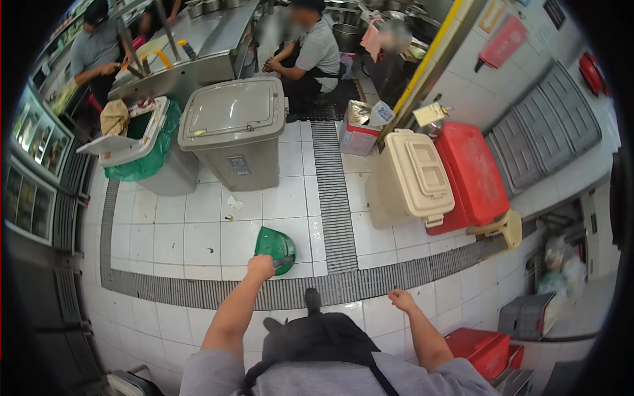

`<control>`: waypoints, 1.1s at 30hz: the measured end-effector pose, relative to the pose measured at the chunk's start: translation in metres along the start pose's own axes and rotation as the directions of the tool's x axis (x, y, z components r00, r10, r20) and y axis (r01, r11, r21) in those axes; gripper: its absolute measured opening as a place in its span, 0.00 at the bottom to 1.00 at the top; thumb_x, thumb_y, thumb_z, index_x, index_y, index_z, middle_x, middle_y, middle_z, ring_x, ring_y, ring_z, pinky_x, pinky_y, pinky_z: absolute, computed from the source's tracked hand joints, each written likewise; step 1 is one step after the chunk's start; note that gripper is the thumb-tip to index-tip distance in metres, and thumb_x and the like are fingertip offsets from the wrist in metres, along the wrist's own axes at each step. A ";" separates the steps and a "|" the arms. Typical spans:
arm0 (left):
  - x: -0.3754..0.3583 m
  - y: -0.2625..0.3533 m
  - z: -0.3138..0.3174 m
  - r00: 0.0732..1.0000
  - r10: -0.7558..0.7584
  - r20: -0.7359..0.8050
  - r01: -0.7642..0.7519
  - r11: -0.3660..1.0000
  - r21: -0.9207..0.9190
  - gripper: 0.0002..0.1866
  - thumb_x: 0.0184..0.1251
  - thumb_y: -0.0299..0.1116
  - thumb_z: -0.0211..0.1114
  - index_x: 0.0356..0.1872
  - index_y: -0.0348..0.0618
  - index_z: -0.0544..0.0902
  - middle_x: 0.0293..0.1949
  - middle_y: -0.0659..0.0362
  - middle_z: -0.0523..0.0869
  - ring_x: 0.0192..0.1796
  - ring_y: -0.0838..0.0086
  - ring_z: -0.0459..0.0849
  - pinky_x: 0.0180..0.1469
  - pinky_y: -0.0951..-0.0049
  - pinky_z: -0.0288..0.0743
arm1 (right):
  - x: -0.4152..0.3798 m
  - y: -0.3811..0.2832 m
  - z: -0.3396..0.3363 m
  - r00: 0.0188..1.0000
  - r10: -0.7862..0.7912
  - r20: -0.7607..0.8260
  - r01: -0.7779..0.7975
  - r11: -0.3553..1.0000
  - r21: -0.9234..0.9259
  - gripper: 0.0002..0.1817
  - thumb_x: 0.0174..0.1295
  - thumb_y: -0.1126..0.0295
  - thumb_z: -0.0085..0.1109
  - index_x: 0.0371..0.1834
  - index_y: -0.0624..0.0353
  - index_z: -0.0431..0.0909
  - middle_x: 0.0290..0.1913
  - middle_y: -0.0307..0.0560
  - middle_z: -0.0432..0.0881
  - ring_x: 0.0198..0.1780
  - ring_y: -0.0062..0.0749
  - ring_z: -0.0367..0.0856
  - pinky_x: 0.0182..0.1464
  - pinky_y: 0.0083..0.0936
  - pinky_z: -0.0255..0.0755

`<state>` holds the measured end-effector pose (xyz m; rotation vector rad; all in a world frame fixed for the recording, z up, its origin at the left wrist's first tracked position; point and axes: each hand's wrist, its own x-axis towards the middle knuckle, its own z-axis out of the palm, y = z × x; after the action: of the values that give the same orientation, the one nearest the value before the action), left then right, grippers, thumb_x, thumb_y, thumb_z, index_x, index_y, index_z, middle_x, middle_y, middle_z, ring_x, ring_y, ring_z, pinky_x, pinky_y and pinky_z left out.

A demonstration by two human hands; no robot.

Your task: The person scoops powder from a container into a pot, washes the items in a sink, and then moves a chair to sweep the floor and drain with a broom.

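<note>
My left hand (261,266) is closed around the handle of a green dustpan (277,245). The dustpan is out in front of me, over the white floor tiles just beyond the floor grate. Off to the right, my right hand (400,299) hangs free above the tiles, its fingers loosely bent and a little apart. I see nothing in it. Scraps of litter (234,203) lie on the tiles ahead of the dustpan.
A grey lidded bin (234,158) stands ahead, beside a bin with a green liner (142,170). To the right are a beige container (406,185) and a red box (472,175). A co-worker (310,56) crouches ahead; another person (102,49) stands at the counter.
</note>
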<state>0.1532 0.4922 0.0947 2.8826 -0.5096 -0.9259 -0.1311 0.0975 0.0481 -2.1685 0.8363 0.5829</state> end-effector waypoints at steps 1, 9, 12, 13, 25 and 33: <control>0.006 0.015 0.001 0.999 0.031 0.016 -0.031 0.999 -0.036 0.11 0.46 0.35 0.57 0.29 0.42 0.80 0.32 0.49 0.81 0.37 0.58 0.80 0.39 0.64 0.73 | 0.003 0.004 -0.004 1.000 0.004 0.027 -0.004 1.000 0.007 0.12 0.52 0.65 0.53 0.34 0.63 0.76 0.27 0.46 0.79 0.25 0.26 0.78 0.28 0.20 0.71; 0.034 0.099 0.032 0.996 0.076 0.047 -0.066 0.978 -0.198 0.20 0.43 0.47 0.62 0.33 0.42 0.78 0.35 0.50 0.80 0.39 0.60 0.79 0.42 0.64 0.73 | 0.008 0.034 -0.034 0.986 0.131 0.101 -0.136 0.990 0.047 0.13 0.53 0.65 0.54 0.36 0.62 0.76 0.27 0.43 0.78 0.26 0.25 0.77 0.20 0.17 0.67; 0.020 0.093 0.031 0.997 0.060 0.039 -0.047 0.961 -0.272 0.22 0.42 0.47 0.64 0.34 0.39 0.79 0.35 0.48 0.80 0.39 0.59 0.79 0.42 0.65 0.73 | 0.014 0.031 -0.040 0.979 0.143 0.145 -0.143 0.990 -0.008 0.12 0.52 0.64 0.54 0.35 0.62 0.76 0.27 0.43 0.77 0.26 0.23 0.77 0.18 0.17 0.66; 0.018 0.083 0.042 0.998 0.063 -0.017 -0.065 0.938 -0.339 0.24 0.42 0.48 0.64 0.37 0.39 0.79 0.37 0.47 0.80 0.40 0.60 0.79 0.42 0.66 0.73 | 0.019 0.029 -0.040 0.979 0.132 0.155 -0.131 0.991 -0.016 0.12 0.52 0.64 0.54 0.35 0.62 0.76 0.27 0.43 0.77 0.26 0.23 0.77 0.18 0.17 0.66; -0.054 -0.098 0.084 0.841 -0.534 0.082 0.096 -0.002 -0.995 0.19 0.50 0.36 0.61 0.43 0.37 0.75 0.19 0.59 0.77 0.17 0.79 0.73 0.16 0.81 0.67 | 0.103 -0.065 -0.035 0.938 -0.320 0.133 0.346 0.887 -0.305 0.12 0.49 0.63 0.55 0.30 0.60 0.78 0.22 0.44 0.78 0.22 0.27 0.75 0.27 0.24 0.70; -0.235 -0.173 0.203 0.400 -0.873 0.278 0.119 -0.251 -0.961 0.15 0.49 0.37 0.60 0.37 0.38 0.78 0.22 0.58 0.79 0.20 0.77 0.75 0.21 0.79 0.68 | 0.111 -0.154 -0.006 0.892 -0.336 0.304 0.453 0.655 -0.605 0.13 0.42 0.59 0.58 0.20 0.58 0.79 0.24 0.51 0.79 0.30 0.42 0.77 0.35 0.30 0.71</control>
<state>-0.0933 0.7402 0.0304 1.5412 1.3089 -0.0217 0.0559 0.1310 0.0554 -2.7791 0.0023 0.9139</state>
